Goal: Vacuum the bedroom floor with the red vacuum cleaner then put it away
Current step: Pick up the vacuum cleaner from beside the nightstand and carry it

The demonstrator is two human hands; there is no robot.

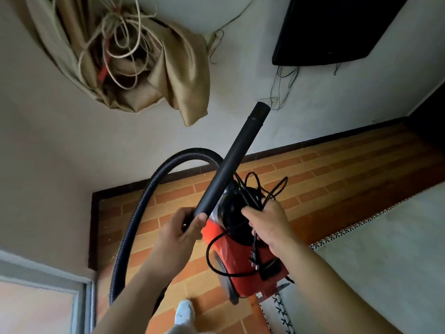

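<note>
The red vacuum cleaner (243, 263) hangs above the brick-patterned floor, close to the bed's edge. My right hand (267, 222) grips its black top handle together with loops of the black power cord (262, 189); the plug (254, 257) dangles against the red body. My left hand (179, 231) holds the lower end of the black rigid tube (237, 157), which points up and away toward the wall. The ribbed black hose (134, 218) arcs from the tube down the left side.
A bed with a pale cover (375, 256) and patterned trim fills the right. A bundled beige curtain (134, 61) with cords hangs on the wall at upper left. A dark TV (332, 27) is mounted at upper right. A door frame (79, 295) stands at lower left. My socked foot (184, 312) is below.
</note>
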